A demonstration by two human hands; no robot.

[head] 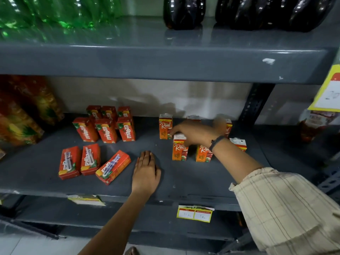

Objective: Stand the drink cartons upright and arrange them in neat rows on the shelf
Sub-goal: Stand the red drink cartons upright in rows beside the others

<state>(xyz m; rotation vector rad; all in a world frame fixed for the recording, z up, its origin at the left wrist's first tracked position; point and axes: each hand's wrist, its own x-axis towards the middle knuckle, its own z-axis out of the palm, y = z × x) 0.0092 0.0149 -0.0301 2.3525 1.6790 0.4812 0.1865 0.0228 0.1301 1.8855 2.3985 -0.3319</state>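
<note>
Right hand (195, 133) reaches over the orange cartons at the back right of the shelf (184, 181), fingers loosely curled; they touch the top of a front-row carton (180, 149) and the back carton (165, 128), though blur hides whether I grip either. My left hand (146, 172) lies flat and open on the shelf, holding nothing. I judge I'm squaring this group; next come the three red cartons lying flat (92, 162) at front left, which need standing up.

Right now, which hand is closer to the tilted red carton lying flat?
Left. The left hand lies flat on the shelf just right of the tilted red carton; the right hand is farther, among orange cartons.
</note>
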